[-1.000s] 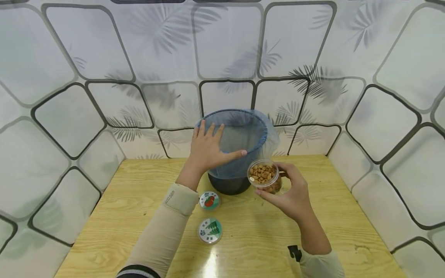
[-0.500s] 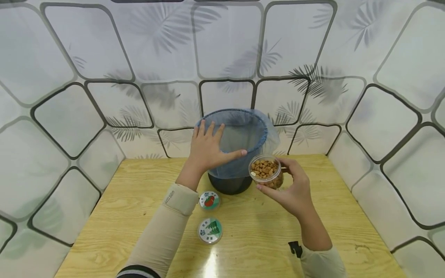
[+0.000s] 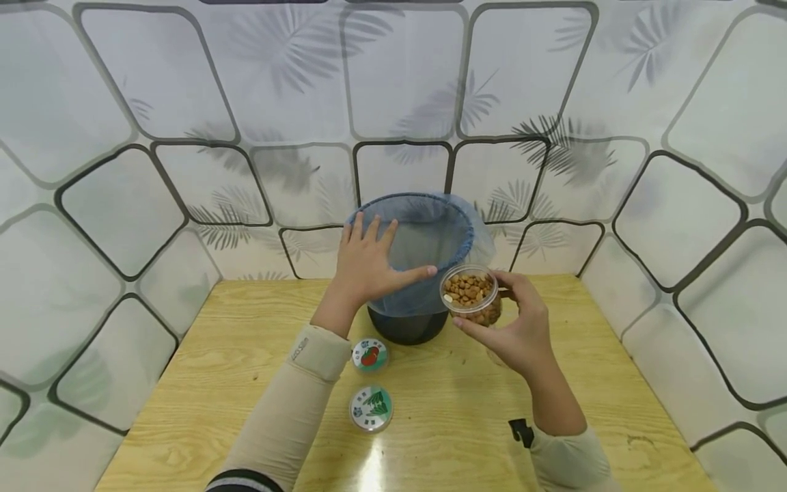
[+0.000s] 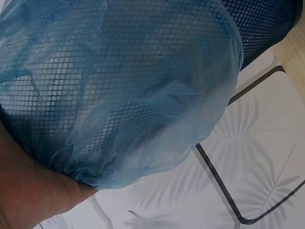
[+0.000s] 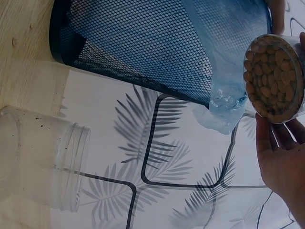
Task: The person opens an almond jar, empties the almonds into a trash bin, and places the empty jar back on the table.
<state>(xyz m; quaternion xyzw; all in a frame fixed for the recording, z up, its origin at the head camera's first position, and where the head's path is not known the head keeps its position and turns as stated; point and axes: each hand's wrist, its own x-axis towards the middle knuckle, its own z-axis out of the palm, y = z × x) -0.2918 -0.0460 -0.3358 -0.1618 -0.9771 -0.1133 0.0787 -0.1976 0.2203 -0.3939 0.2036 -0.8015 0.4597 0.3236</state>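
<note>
My right hand (image 3: 519,324) grips a clear round plastic jar (image 3: 486,314) filled with brown nuts (image 3: 470,290), thumb on the near side and fingers at the far side. The jar has no lid on and hangs in front of the bin's right side. My left hand (image 3: 365,266) lies spread over the left rim of a dark mesh bin (image 3: 408,328) lined with a blue plastic bag (image 3: 424,290). In the left wrist view the thumb (image 4: 71,193) touches the bag's edge. Part of the bin's opening is hidden behind that hand.
Two round lids stand on the wooden table (image 3: 246,396): one with a tomato picture (image 3: 370,355), one with green vegetables (image 3: 371,408). A clear open jar (image 5: 43,160) stands on the table near my right hand. Patterned walls (image 3: 399,75) enclose the table's back and sides.
My right hand has lifted the jar of nuts slightly, upward in the head view and closer to the bin's rim. The left hand has stayed where it was.
</note>
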